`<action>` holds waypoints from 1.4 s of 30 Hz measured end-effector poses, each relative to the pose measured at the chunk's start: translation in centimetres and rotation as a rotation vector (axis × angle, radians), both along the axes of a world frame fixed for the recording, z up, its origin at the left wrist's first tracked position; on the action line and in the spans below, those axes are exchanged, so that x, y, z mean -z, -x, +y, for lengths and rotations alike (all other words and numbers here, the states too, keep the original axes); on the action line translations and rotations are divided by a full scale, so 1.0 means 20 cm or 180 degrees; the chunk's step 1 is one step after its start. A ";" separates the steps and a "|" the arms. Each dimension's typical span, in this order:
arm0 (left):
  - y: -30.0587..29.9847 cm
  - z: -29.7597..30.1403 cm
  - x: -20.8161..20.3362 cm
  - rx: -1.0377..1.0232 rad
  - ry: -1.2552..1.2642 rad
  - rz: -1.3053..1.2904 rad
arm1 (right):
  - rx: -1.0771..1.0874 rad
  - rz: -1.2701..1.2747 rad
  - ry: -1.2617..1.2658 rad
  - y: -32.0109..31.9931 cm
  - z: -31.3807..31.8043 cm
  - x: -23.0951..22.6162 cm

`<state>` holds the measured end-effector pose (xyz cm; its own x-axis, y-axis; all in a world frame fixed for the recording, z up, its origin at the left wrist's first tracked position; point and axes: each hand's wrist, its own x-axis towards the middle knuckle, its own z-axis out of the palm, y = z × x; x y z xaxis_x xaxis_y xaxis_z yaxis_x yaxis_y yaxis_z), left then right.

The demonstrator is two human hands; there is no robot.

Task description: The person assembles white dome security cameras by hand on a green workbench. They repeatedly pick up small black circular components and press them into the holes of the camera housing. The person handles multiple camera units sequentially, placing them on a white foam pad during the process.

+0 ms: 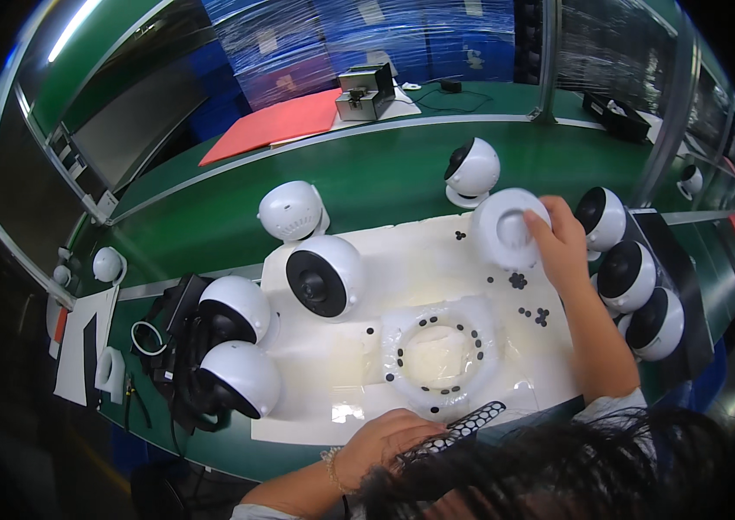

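In my right hand (562, 238), at the far right of the white mat, is a white ball-shaped camera (497, 232), its round base turned up toward me. The fingers grip its right side. My left hand (389, 440) is at the mat's near edge, closed on a black perforated sheet (471, 419) with rows of round white holes; hair hides part of that sheet. Between the hands lies a whitish padded ring (398, 325) with small black round pads (400, 353) spaced around it. More black pads (517, 281) lie loose and in clusters near my right forearm.
Several white cameras with black fronts stand around: one (339, 273) on the mat, two at left beside black straps (185, 364), others (627, 276) at right, two (475, 166) behind. Pliers (130, 399) lie at far left. A metal box (365, 92) stands on the back shelf.
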<state>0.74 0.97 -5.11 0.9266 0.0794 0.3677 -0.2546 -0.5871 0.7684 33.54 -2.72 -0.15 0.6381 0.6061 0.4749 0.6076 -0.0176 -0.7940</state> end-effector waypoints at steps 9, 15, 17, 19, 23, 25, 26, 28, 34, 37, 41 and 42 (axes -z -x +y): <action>-0.01 -0.05 -0.09 -0.1041 0.1048 0.0177 | -0.2018 0.2560 0.0490 0.45 -0.21 0.05; 0.00 -0.06 -0.09 -0.1433 0.1493 -0.0049 | -0.1463 -0.0373 -0.0030 0.42 -0.37 0.02; -0.01 -0.07 -0.08 -0.1465 0.1407 -0.0151 | -0.2086 -0.0677 -0.0019 0.45 -0.39 -0.02; -0.01 -0.07 -0.08 -0.1476 0.1399 -0.0144 | -0.2295 -0.1308 -0.0007 0.50 -0.38 -0.05; -0.03 -0.07 -0.08 -0.1465 0.1104 -0.0249 | -0.2428 -0.0833 0.0320 0.48 -0.40 -0.03; -0.04 -0.06 -0.09 -0.1449 0.0934 -0.0309 | -0.2473 -0.0846 0.0266 0.48 -0.40 -0.02; -0.04 -0.06 -0.09 -0.1441 0.0849 -0.0337 | -0.2495 -0.0851 0.0239 0.48 -0.41 -0.02; -0.03 -0.07 -0.09 -0.1470 0.1020 -0.0162 | -0.2518 -0.1385 -0.0054 0.46 -0.42 -0.04; -0.04 -0.06 -0.12 -0.1409 0.0802 -0.0072 | -0.2454 -0.1293 -0.0126 0.52 -0.41 -0.08; -0.05 -0.07 -0.11 -0.1383 0.0699 -0.0150 | -0.2602 -0.1688 0.0136 0.54 -0.40 -0.08; -0.03 -0.08 -0.13 -0.1518 0.0838 -0.0019 | -0.2691 -0.1664 -0.0592 0.55 -0.44 -0.03; -0.03 -0.08 -0.13 -0.1441 0.0760 0.0024 | -0.2693 -0.1428 -0.0620 0.56 -0.43 -0.04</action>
<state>1.44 -0.60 -2.56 0.7823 0.5545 0.2836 -0.0092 -0.4451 0.8954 22.27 -11.29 0.57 -0.2359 0.6659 0.7078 0.6058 0.6703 -0.4287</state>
